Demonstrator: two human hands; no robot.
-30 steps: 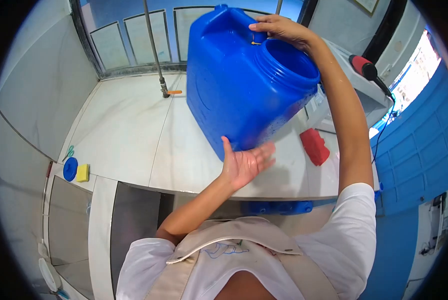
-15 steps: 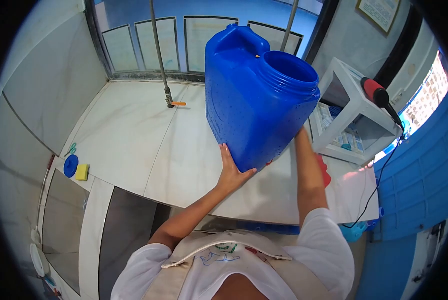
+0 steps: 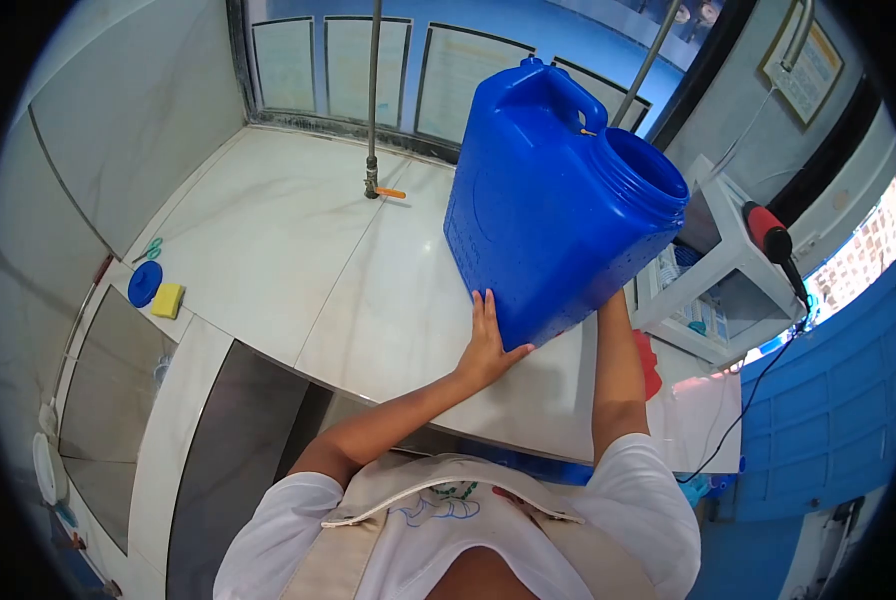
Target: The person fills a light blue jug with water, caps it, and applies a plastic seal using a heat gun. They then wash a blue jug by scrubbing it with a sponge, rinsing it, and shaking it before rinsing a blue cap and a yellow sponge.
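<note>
A large blue plastic jug (image 3: 548, 220) with a wide uncapped mouth and a moulded handle stands on the white marble counter (image 3: 368, 330). My left hand (image 3: 489, 345) presses against its lower left side, fingers pointing up and thumb spread out. My right forearm reaches to the jug's lower right side, and the jug hides the fingers of my right hand (image 3: 613, 302). Something red (image 3: 648, 366) lies on the counter just right of that forearm.
A pipe tap with an orange lever (image 3: 390, 193) rises behind. At left are scissors (image 3: 150, 249), a blue lid (image 3: 145, 284) and a yellow sponge (image 3: 168, 300). A white shelf (image 3: 708, 290) stands right, with a red and black dryer (image 3: 768, 232) and its hanging cord.
The camera view has turned, so the jug, tap and counter appear shifted. Both hands remain at the jug's lower sides.
</note>
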